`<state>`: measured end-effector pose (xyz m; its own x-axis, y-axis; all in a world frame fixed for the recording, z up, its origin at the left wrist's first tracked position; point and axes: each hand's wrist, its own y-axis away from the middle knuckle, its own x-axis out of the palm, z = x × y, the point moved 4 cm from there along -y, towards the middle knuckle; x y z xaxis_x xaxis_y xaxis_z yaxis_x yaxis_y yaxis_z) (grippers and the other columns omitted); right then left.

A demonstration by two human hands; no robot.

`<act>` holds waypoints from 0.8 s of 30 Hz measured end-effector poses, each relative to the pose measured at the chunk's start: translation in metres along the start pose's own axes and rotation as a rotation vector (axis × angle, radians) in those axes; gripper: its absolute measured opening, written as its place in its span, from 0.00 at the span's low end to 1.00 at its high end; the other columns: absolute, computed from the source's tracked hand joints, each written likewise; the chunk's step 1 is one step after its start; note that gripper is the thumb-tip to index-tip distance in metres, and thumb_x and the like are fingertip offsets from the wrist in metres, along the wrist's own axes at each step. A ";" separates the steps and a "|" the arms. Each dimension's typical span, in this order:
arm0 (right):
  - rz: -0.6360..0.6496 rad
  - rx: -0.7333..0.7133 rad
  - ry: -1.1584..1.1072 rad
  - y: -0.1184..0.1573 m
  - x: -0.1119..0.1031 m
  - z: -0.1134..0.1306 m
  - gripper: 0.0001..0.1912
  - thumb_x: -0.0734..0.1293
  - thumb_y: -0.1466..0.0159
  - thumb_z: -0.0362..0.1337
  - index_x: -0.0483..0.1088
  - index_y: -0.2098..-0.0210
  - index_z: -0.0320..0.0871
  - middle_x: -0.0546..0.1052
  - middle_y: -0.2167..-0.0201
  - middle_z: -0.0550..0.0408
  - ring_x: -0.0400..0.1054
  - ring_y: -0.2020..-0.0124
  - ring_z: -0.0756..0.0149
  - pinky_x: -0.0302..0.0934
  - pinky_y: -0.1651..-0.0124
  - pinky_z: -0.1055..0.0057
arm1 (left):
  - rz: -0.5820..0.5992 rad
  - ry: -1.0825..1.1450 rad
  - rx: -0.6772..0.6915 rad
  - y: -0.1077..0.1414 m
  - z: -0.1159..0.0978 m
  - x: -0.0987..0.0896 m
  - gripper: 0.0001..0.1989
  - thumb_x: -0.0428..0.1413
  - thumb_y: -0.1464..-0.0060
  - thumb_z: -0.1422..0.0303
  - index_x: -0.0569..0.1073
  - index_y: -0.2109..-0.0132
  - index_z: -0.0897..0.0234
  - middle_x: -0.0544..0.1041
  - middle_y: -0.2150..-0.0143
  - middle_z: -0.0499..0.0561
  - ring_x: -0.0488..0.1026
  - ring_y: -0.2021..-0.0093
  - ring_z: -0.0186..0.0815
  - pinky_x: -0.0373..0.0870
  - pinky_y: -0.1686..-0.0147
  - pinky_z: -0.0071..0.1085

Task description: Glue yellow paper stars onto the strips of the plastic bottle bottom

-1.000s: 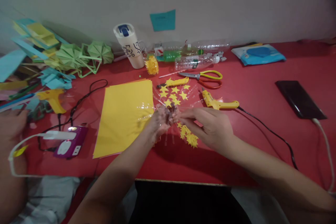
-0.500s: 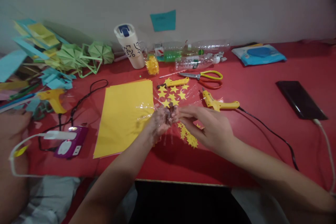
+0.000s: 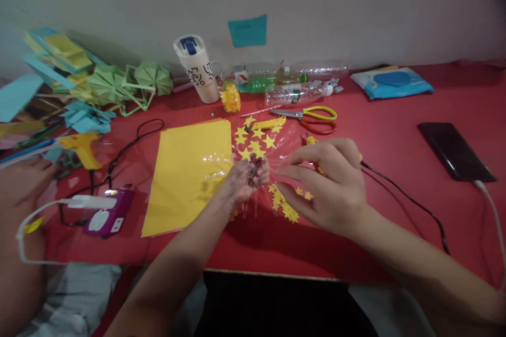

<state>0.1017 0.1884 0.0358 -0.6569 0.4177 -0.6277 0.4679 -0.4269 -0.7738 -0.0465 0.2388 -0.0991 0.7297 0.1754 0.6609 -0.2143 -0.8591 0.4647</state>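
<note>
My left hand [image 3: 247,179] is closed on a clear plastic piece whose thin strips fan outward, with yellow stars [image 3: 255,146] on the far strips. My right hand [image 3: 332,184] is just to its right, fingers apart and curved, with nothing visible between them. Below and between the hands lies a pile of small yellow stars [image 3: 285,205] on the red table [image 3: 276,258]. A stack of yellow paper [image 3: 185,174] lies left of my left hand, partly under the strips. Behind my right hand, a yellow glue gun [image 3: 311,139] is mostly hidden.
Scissors [image 3: 316,116], a yellow cutter [image 3: 269,124], plastic bottles [image 3: 296,93] and a white tumbler [image 3: 197,71] stand or lie behind. A purple power strip [image 3: 108,213], another glue gun [image 3: 81,147] and another person's arm [image 3: 23,205] are left. A phone [image 3: 454,150] lies right.
My right hand has moved right, away from my left hand, and its fingers have spread. The starred strips have shifted slightly. My left hand keeps its hold.
</note>
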 end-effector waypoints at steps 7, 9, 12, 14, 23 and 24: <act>0.045 0.039 0.005 0.009 0.020 0.004 0.07 0.67 0.35 0.34 0.75 0.69 0.44 0.76 0.67 0.51 0.64 0.63 0.61 0.58 0.60 0.61 | -0.060 0.005 0.029 0.001 0.003 -0.002 0.10 0.53 0.48 0.82 0.66 0.72 0.64 0.63 0.80 0.41 0.58 0.85 0.24 0.55 0.84 0.20; 0.038 0.037 0.002 0.009 0.020 0.005 0.08 0.66 0.35 0.33 0.75 0.69 0.44 0.76 0.67 0.51 0.64 0.64 0.61 0.58 0.60 0.61 | -0.031 0.034 0.027 0.001 0.003 -0.001 0.09 0.53 0.48 0.82 0.66 0.71 0.64 0.64 0.80 0.42 0.60 0.84 0.24 0.56 0.84 0.20; 0.026 0.021 -0.016 0.006 0.012 0.002 0.05 0.67 0.35 0.34 0.75 0.67 0.44 0.75 0.69 0.52 0.64 0.65 0.61 0.58 0.63 0.61 | 0.000 0.049 -0.031 0.000 0.003 0.001 0.10 0.52 0.44 0.78 0.65 0.73 0.64 0.64 0.81 0.42 0.59 0.85 0.25 0.54 0.86 0.20; 0.002 0.018 -0.065 0.002 0.002 -0.004 0.03 0.67 0.35 0.33 0.74 0.64 0.45 0.74 0.69 0.52 0.65 0.66 0.62 0.59 0.64 0.62 | 0.016 0.029 -0.085 0.001 0.002 0.005 0.14 0.50 0.40 0.74 0.63 0.75 0.64 0.60 0.84 0.42 0.55 0.87 0.25 0.50 0.87 0.21; 0.261 -0.053 -0.225 -0.007 -0.002 -0.025 0.05 0.64 0.33 0.30 0.71 0.60 0.44 0.77 0.65 0.52 0.67 0.64 0.64 0.63 0.61 0.64 | 0.028 0.036 -0.154 0.014 -0.006 0.016 0.24 0.40 0.31 0.70 0.63 0.77 0.66 0.55 0.86 0.42 0.49 0.90 0.22 0.46 0.88 0.18; 0.263 -0.056 -0.225 -0.006 0.000 -0.023 0.05 0.64 0.33 0.31 0.71 0.60 0.43 0.77 0.65 0.51 0.67 0.64 0.64 0.62 0.60 0.65 | 0.015 0.048 -0.159 0.014 -0.006 0.015 0.24 0.39 0.31 0.69 0.63 0.77 0.66 0.55 0.86 0.41 0.49 0.90 0.22 0.46 0.88 0.18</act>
<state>0.1125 0.2098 0.0386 -0.6208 0.1096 -0.7763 0.6658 -0.4491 -0.5958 -0.0424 0.2325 -0.0797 0.6943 0.1891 0.6943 -0.3280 -0.7756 0.5393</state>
